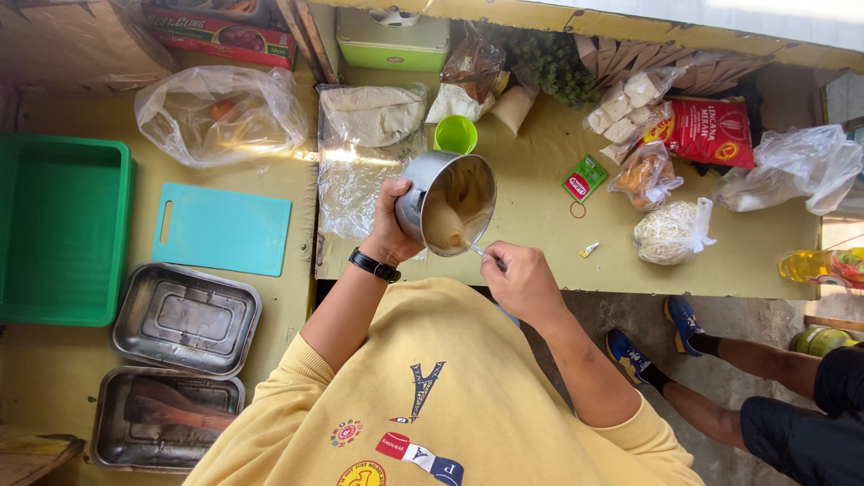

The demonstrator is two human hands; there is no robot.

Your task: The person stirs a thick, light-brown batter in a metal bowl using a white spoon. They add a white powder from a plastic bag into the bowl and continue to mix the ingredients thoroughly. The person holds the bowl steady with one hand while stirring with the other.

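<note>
Green bin (58, 229) far left. Teal board (222, 229) beside it, 2 metal trays (186, 319) below. Clear bags (219, 114) w/ food along back. Green cup (455, 134), red packet (705, 130), noodle bag (670, 231), oil bottle (823, 266) at right edge.

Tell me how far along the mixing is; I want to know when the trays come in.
Done: pale batter is already in the tilted metal pot. In hand: the left hand grips the pot while the right hand works a utensil in it. Left: both metal trays hold no batter; the green cup stands aside.
</note>
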